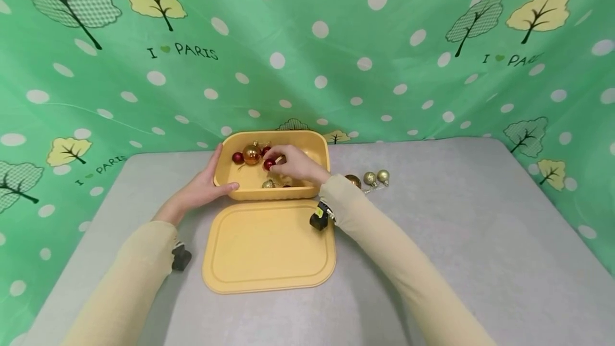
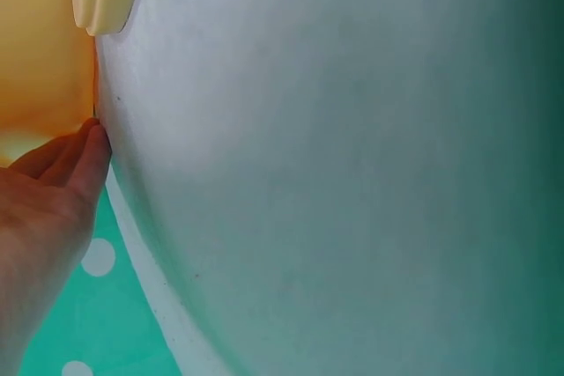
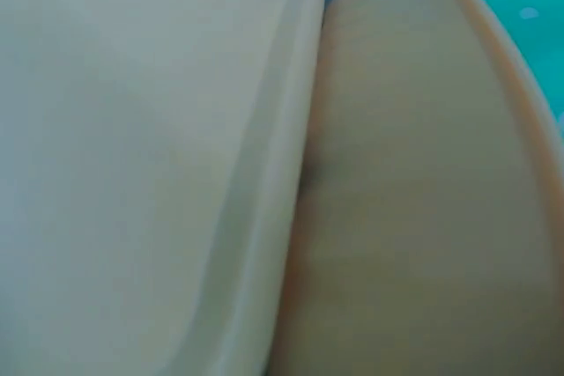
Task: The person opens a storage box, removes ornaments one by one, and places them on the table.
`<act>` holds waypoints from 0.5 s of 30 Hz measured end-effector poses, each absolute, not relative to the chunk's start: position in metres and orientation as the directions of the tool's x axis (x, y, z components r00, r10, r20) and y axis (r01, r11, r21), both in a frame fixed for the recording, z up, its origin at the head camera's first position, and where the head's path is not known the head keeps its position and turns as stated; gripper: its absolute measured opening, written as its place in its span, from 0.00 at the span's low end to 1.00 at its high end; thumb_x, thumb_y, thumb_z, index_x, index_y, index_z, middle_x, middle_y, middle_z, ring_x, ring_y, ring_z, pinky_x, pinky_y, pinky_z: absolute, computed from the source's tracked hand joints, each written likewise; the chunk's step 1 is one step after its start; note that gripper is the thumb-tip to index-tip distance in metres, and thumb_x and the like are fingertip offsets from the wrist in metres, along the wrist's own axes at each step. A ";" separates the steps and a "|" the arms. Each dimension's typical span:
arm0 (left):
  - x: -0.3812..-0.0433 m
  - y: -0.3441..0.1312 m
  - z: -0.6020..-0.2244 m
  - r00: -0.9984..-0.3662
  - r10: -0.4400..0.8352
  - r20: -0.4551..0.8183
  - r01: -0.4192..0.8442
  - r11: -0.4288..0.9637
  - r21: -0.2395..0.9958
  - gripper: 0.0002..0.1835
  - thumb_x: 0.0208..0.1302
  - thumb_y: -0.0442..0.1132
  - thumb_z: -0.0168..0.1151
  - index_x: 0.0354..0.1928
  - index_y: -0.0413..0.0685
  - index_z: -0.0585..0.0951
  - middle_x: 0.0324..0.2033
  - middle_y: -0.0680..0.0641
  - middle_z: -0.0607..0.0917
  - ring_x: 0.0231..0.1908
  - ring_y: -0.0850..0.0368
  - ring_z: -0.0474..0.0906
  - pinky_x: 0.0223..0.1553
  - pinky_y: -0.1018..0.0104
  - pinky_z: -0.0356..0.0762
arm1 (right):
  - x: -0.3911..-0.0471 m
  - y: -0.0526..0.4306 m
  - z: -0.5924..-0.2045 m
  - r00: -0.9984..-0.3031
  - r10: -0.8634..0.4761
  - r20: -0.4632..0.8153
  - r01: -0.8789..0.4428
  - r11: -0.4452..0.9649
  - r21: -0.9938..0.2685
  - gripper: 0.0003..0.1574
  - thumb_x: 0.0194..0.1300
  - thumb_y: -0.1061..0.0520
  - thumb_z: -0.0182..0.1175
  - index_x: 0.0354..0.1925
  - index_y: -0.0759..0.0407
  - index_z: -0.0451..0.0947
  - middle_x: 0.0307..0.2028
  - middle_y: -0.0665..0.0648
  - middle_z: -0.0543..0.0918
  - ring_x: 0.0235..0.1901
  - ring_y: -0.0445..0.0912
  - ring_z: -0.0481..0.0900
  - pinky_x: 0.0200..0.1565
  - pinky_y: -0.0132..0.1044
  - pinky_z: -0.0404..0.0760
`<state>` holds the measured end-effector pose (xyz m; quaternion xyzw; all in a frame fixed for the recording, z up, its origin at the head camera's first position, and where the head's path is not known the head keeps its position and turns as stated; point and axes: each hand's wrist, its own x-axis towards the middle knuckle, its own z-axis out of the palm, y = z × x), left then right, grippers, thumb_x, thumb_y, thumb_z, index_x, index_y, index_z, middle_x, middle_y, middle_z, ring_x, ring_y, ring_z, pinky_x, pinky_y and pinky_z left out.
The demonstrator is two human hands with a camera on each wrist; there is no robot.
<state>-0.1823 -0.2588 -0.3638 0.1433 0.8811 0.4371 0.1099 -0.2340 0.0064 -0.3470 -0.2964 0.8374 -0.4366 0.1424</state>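
My right hand (image 1: pixel 294 161) reaches into a yellow box (image 1: pixel 269 194) and pinches a shiny red Christmas bauble (image 1: pixel 269 164) between thumb and fingers. Around it in the box lie a large gold bauble (image 1: pixel 252 155), a dark red bauble (image 1: pixel 237 158) and a small glittery gold one (image 1: pixel 268 183); others are partly hidden by the hand. At the box's left end rests my left hand (image 1: pixel 199 188), its fingers straight along the outer wall and its thumb at the front rim. In the left wrist view, those fingers (image 2: pixel 88 160) touch the wall.
A yellow lid (image 1: pixel 269 247) lies flat on the grey table (image 1: pixel 480 239), in front of the box. Right of the box sit a brown-gold bauble (image 1: pixel 353 181), partly behind the right sleeve, and two small gold baubles (image 1: pixel 370 178). A green dotted curtain (image 1: pixel 317 52) hangs behind.
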 end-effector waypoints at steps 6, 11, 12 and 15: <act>-0.181 -0.258 -0.363 -0.938 0.338 -0.080 0.141 0.583 0.800 0.61 0.61 0.45 0.67 0.74 0.55 0.25 0.73 0.35 0.34 0.70 0.31 0.38 0.68 0.39 0.40 | -0.224 0.020 -0.332 -0.773 -0.630 0.077 -0.412 0.406 -0.816 0.19 0.64 0.65 0.61 0.54 0.65 0.77 0.47 0.58 0.81 0.43 0.47 0.79 0.46 0.30 0.76; -0.181 -0.257 -0.364 -0.937 0.339 -0.083 0.140 0.584 0.800 0.61 0.61 0.45 0.67 0.74 0.55 0.25 0.73 0.35 0.33 0.70 0.31 0.37 0.68 0.39 0.40 | -0.212 0.037 -0.320 -0.743 -0.652 0.154 -0.451 0.316 -0.835 0.20 0.63 0.68 0.60 0.54 0.71 0.75 0.47 0.64 0.81 0.45 0.52 0.79 0.48 0.35 0.78; -0.181 -0.257 -0.364 -0.936 0.341 -0.083 0.141 0.581 0.802 0.61 0.61 0.45 0.67 0.74 0.55 0.25 0.73 0.35 0.33 0.70 0.31 0.37 0.68 0.39 0.40 | -0.210 0.041 -0.319 -0.742 -0.650 0.166 -0.454 0.305 -0.837 0.20 0.62 0.68 0.60 0.53 0.71 0.75 0.48 0.64 0.80 0.45 0.53 0.80 0.49 0.36 0.78; -0.181 -0.257 -0.364 -0.936 0.341 -0.084 0.137 0.573 0.808 0.61 0.61 0.44 0.67 0.74 0.56 0.25 0.73 0.35 0.32 0.70 0.31 0.36 0.68 0.39 0.39 | -0.205 0.055 -0.318 -0.753 -0.632 0.185 -0.446 0.283 -0.849 0.20 0.62 0.69 0.59 0.53 0.73 0.75 0.48 0.65 0.80 0.43 0.53 0.80 0.48 0.40 0.79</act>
